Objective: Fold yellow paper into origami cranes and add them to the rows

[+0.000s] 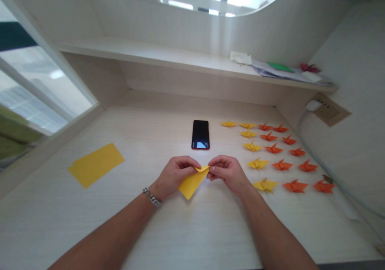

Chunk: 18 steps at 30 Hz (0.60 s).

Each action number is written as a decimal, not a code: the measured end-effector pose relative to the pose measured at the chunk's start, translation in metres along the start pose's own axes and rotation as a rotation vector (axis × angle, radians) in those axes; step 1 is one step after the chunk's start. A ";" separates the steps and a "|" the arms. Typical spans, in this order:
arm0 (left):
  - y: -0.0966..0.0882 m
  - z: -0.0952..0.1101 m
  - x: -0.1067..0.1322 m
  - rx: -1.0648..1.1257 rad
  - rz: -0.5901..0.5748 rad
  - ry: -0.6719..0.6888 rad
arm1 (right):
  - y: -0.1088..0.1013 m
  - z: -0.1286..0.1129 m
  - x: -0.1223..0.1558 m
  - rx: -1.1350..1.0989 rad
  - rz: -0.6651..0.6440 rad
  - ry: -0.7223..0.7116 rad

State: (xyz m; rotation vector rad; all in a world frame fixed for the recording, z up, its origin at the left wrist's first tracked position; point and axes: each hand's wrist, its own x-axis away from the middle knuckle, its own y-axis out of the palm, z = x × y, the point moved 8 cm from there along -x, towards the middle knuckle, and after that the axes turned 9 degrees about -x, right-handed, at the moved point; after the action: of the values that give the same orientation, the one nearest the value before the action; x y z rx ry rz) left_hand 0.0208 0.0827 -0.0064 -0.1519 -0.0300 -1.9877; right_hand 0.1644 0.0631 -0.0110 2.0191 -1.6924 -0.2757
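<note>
A partly folded sheet of yellow origami paper [191,185] is held between both hands above the desk. My left hand [173,174] pinches its upper left part, thumb on top, with a flap folded over along the upper edge. At the upper right corner, my right hand [227,172] grips the paper between thumb and fingers. One corner points down toward me. Just beyond the hands lies a black phone [200,135], flat on the desk. To the right stand several yellow paper cranes [258,164] and several orange paper cranes [282,165] in rows.
Flat yellow sheets [95,165] lie on the left of the desk [144,129]. A shelf [168,57] runs across the back, bearing papers [281,71] at its right. A plug [313,105] sits in the wall socket [329,111], its grey cable [319,160] trailing down the right side.
</note>
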 end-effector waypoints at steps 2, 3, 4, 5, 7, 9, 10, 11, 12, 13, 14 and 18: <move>-0.001 -0.001 0.000 -0.022 0.008 0.003 | 0.001 0.000 0.000 -0.007 -0.018 -0.009; -0.002 -0.001 0.000 -0.032 0.016 0.004 | 0.001 -0.001 0.000 -0.009 -0.023 -0.012; -0.003 -0.001 0.000 -0.041 0.022 0.006 | 0.001 -0.001 0.000 -0.009 -0.024 -0.012; -0.003 0.000 0.000 -0.047 0.025 0.009 | 0.001 0.000 0.000 -0.007 -0.022 -0.011; -0.003 0.001 0.001 -0.053 0.011 0.014 | 0.001 0.000 0.000 -0.001 -0.008 -0.005; -0.002 0.003 0.002 -0.044 -0.005 0.015 | 0.002 0.000 0.001 -0.001 0.007 0.007; -0.001 0.004 0.003 -0.038 -0.009 0.009 | 0.002 0.000 0.002 -0.004 0.015 0.013; -0.001 0.004 0.004 -0.030 -0.009 0.001 | 0.003 0.001 0.003 -0.009 0.021 0.019; -0.001 0.004 0.004 -0.024 -0.010 -0.008 | 0.003 0.001 0.004 -0.013 0.027 0.025; 0.000 0.005 0.005 -0.020 -0.012 -0.013 | 0.003 0.001 0.005 -0.018 0.033 0.029; 0.000 0.005 0.005 -0.022 -0.014 -0.014 | 0.003 0.001 0.006 -0.023 0.038 0.031; 0.003 0.006 0.007 -0.056 -0.006 0.020 | 0.001 -0.001 0.008 -0.037 0.061 0.022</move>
State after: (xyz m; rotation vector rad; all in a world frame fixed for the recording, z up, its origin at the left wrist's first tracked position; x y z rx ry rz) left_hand 0.0208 0.0757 0.0008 -0.1689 0.0384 -1.9972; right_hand 0.1657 0.0550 -0.0086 1.9336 -1.7190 -0.2616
